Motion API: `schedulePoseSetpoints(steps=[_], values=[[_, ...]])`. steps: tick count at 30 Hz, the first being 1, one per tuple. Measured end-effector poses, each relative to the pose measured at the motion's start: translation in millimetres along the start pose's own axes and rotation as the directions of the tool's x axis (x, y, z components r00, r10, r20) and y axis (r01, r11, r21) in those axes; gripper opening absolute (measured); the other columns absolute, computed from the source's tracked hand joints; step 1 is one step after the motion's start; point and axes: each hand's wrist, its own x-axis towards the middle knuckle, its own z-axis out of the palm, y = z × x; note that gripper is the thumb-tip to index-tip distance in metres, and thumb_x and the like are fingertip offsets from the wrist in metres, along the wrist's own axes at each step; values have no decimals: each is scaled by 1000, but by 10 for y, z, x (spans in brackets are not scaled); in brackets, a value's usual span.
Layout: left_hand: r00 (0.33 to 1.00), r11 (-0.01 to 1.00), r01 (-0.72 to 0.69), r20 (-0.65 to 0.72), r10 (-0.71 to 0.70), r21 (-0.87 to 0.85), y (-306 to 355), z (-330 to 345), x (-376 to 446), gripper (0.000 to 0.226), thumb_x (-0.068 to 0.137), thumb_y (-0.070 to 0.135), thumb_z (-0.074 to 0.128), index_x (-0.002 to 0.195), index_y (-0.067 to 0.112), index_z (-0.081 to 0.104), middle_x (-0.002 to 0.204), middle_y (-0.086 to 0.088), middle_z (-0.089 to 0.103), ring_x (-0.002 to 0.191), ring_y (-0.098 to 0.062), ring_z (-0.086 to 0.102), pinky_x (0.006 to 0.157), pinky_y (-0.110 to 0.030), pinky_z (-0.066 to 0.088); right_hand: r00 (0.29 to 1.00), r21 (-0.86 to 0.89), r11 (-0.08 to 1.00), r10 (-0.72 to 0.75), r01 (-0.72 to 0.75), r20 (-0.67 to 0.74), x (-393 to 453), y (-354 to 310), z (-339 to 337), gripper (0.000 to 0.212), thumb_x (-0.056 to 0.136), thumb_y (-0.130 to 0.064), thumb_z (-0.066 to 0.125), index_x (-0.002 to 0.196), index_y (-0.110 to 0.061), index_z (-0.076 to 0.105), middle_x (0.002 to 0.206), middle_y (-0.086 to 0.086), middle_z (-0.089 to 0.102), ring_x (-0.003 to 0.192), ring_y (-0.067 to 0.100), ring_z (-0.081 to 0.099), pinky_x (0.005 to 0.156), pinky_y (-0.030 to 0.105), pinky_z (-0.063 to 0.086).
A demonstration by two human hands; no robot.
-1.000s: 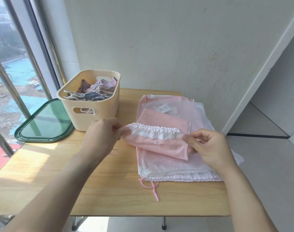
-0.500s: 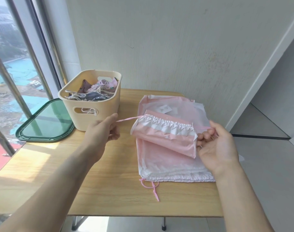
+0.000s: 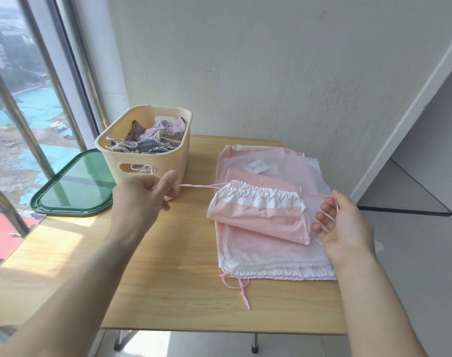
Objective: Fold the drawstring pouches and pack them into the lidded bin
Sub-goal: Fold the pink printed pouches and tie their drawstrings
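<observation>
I see a wooden table (image 3: pixel 168 287) by a big window (image 3: pixel 21 99). A cream bin (image 3: pixel 152 161) stands at the back left of it. The bin already has small cloth pouches (image 3: pixel 152 140) and loose strings in it. Its green lid (image 3: pixel 73 186) lies flat just left of the bin, touching the table edge near the glass. Right of the bin lies a flat pile of pink and white pouches (image 3: pixel 268 256) with a pink string (image 3: pixel 239 289) hanging out at the front. A plain wall (image 3: pixel 271 73) stands behind it all.

On top of the pile sits the folded pink pouch (image 3: pixel 258 215), with its frilly white top facing the wall. My left hand (image 3: pixel 142 199) is in front of the bin and hides part of its front wall. It pinches the pink cord (image 3: pixel 199 186) that comes out of the pouch's left end. My right hand (image 3: pixel 343 228) is just right of the pouch. Its finger and thumb pinch the cord at that end, and the other fingers are loosely bent.

Half a second ago my hands were closer to the pouch. Now they are farther apart, and more cord shows on both sides. The frilly top looks more bunched up. A second ago both hands held the pouch itself by its ends.
</observation>
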Motion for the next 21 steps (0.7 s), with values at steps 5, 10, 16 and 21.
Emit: schedulePoseSetpoints(steps=[5,10,16,21], values=[[999,999,44,-5,-44,-27,-105,-99,71,40,81,54,69,71,16,76,60,-4,72,53,-17,67,63,-33,56,987,-183,970,-153,161,56,-21,-33,-59,24,94,-34,69,81,-15,70,79,-2,67,63,12,55,57,27,47],[996,997,71,-53,-71,-3,-221,-159,109,38,82,51,72,73,14,76,60,-5,72,46,-8,63,62,-30,54,984,-136,975,-170,176,56,-45,-19,-67,26,94,-40,68,83,-16,71,81,-4,69,64,8,57,59,25,50],[979,961,150,-102,-177,-231,-365,-196,197,46,91,50,61,75,7,70,76,-8,75,60,-15,72,61,-30,56,991,55,990,-130,130,1,-35,-22,-45,31,97,-42,64,79,-16,65,73,-4,59,64,8,57,60,23,51],[960,648,271,150,-237,-712,-167,-55,159,64,104,48,32,66,7,64,82,-14,76,91,-31,74,83,-38,59,995,264,964,-39,12,96,-38,20,44,31,103,-40,51,97,-13,63,95,1,69,82,13,67,76,29,56]])
